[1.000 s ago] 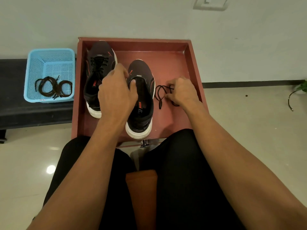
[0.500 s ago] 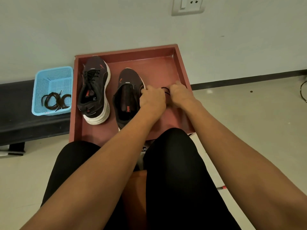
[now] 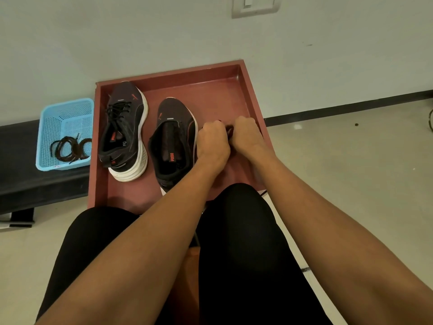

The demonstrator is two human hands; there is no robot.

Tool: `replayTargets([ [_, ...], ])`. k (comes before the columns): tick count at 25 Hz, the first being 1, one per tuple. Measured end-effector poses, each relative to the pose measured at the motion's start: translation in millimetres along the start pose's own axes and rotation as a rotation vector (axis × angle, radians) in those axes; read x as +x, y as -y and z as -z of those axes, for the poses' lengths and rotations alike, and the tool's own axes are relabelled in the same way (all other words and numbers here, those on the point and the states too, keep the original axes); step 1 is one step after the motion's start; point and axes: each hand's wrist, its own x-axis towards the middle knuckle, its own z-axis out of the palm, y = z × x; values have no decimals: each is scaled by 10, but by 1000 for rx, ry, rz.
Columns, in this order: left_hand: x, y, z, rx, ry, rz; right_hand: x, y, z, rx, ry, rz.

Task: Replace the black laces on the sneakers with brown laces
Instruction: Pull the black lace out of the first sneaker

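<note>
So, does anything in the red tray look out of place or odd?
Only a mismatch: the sneaker beside the left hand is unlaced, while the other sneaker has black laces. Nothing looks spilled or damaged.

We record the left sneaker (image 3: 126, 127) and right sneaker (image 3: 174, 141) as dark charcoal with white soles and orange-red logos. The black laces (image 3: 117, 111) are on the left one. Tray (image 3: 210, 90): reddish-brown. Basket (image 3: 68, 111): light blue, perforated grid. Brown laces (image 3: 70, 147): dark. Bench (image 3: 23, 181): black.
</note>
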Motion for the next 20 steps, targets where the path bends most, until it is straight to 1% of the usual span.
replayTargets([
  [2, 80, -31, -4, -81, -3, 81, 75, 4, 13, 44, -9, 13],
  [5, 290, -52, -26, -226, -18, 174, 255, 24, 121, 100, 20, -4],
  [9, 804, -127, 24, -423, -105, 198, 670, 134, 420, 195, -74, -8],
  [11, 1060, -169, 45, -485, -149, 180, 884, 184, 557, 231, -117, -30],
  [14, 1366, -243, 64, -535, -152, 183, 1201, 228, 653, 120, -152, -29],
  [16, 1490, -286, 88, -553, -103, 185, 1368, 225, 657, 14, -148, -14],
  [18, 1594, -288, 82, -468, -70, 134, 1459, 229, 664, -77, -118, 8],
  [20, 1662, -248, 78, -432, -78, 131, 1477, 252, 673, -117, -93, 25],
])
